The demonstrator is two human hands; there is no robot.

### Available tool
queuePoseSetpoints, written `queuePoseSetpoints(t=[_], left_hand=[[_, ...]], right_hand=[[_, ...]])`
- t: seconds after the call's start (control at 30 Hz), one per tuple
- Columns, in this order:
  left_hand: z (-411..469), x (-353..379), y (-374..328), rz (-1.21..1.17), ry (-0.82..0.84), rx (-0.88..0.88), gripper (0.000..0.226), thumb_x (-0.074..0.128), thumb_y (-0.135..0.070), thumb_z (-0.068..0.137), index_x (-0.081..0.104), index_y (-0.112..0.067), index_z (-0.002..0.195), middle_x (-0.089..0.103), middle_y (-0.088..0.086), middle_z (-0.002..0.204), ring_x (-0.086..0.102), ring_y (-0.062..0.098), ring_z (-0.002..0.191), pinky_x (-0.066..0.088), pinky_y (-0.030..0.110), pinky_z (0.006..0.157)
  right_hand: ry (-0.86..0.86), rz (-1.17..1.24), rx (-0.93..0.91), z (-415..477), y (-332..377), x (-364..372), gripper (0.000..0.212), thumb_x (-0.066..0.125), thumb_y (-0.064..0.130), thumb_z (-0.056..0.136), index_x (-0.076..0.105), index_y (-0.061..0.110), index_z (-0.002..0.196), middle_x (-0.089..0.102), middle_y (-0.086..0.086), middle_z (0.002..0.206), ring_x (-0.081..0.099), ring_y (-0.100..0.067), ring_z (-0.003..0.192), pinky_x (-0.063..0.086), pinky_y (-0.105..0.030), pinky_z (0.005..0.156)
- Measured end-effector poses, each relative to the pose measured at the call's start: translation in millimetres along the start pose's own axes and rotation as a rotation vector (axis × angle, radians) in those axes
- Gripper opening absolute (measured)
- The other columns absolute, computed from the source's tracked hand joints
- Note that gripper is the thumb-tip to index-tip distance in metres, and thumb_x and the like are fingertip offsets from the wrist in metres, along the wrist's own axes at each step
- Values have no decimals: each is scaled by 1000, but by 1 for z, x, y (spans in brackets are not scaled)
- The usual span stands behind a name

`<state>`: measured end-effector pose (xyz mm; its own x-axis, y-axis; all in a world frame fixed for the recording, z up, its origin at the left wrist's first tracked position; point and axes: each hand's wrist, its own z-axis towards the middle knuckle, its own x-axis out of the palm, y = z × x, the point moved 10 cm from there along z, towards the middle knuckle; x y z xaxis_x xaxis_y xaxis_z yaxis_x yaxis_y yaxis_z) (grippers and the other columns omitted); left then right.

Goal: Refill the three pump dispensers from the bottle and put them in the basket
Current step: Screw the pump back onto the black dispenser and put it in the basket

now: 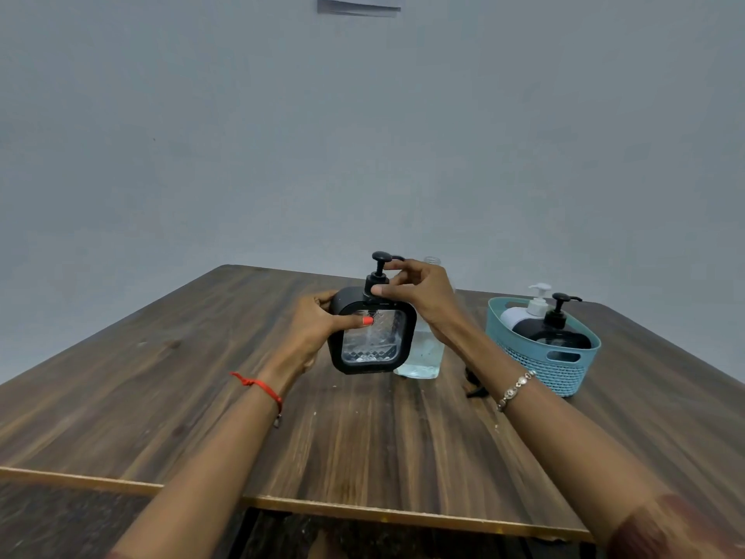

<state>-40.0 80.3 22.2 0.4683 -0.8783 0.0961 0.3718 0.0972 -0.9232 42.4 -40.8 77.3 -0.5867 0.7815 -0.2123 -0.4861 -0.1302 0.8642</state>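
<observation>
A square black dispenser (373, 340) with a clear patterned window stands upright mid-table. My left hand (318, 326) grips its left side, thumb across the window. My right hand (419, 294) pinches the black pump collar (375, 281) on top of it. Right behind the dispenser stands a clear bottle (423, 355) with no cap, partly full of clear liquid and mostly hidden by my right hand. To the right, a blue basket (564, 371) holds a white dispenser (524, 312) and a black dispenser (560, 332).
The wooden table (181, 389) has its near edge low in view and its far edge against a plain grey wall. A small dark object (475, 387) lies on the table between the bottle and the basket, partly under my right forearm.
</observation>
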Motion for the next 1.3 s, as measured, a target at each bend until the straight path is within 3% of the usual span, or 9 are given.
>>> queuePoseSetpoints(t=[0.13,0.23,0.3,0.4,0.5,0.83,1.0,1.17,1.3], left_hand=[[-1,5,-2,5,28,7,33,76,9,61,69,-13,85,74,-4,70,70,10,68,56,21,61],[0,6,-2,8,29,5,35,78,8,60,69,-13,87,74,-2,74,70,11,70,56,22,63],[1,6,-2,18,22,3,35,79,7,60,69,-12,88,73,-1,76,70,13,70,56,23,63],[-1,8,-3,3,25,7,33,78,8,61,69,-12,86,73,-3,72,70,11,68,56,22,62],[-2,9,-3,-10,34,5,32,76,9,62,69,-12,84,73,-4,70,70,10,67,56,22,62],[-4,12,4,-16,10,-27,31,77,9,60,68,-11,82,73,-4,67,69,9,63,55,21,57],[-4,13,7,8,12,-42,34,79,8,58,69,-8,87,73,2,76,69,15,69,58,26,65],[-5,18,8,4,2,-48,32,79,10,59,69,-11,81,73,-3,67,69,11,63,56,22,59],[-6,25,10,15,-30,-48,33,80,8,58,69,-8,84,73,2,72,69,13,65,58,26,63]], right_hand=[[191,-44,61,-1,-5,15,25,74,15,76,68,14,100,67,-12,94,65,-18,89,51,-33,89],[120,-88,49,-1,0,8,12,77,11,73,67,17,77,68,-3,80,65,-9,71,52,-23,73],[-13,-176,47,-1,0,0,26,84,18,65,58,17,65,64,2,69,61,-4,58,49,-18,59],[-31,-177,78,1,-7,1,31,83,25,65,57,11,76,64,-3,75,62,-13,66,49,-24,64],[115,30,70,1,-2,8,14,72,9,77,67,8,90,68,-5,85,66,-13,75,53,-23,74],[-135,-125,8,-8,3,-7,33,86,17,62,65,2,83,68,3,70,64,2,54,47,-11,51],[-4,-147,69,-8,-7,-6,31,81,16,69,66,6,95,67,-6,87,64,-13,75,52,-26,73],[53,-171,62,-14,-5,-4,12,74,15,77,70,9,86,68,4,74,64,0,61,50,-12,62],[-47,-248,48,-15,-6,-17,15,78,24,72,71,16,83,68,6,76,64,-4,67,49,-16,64]])
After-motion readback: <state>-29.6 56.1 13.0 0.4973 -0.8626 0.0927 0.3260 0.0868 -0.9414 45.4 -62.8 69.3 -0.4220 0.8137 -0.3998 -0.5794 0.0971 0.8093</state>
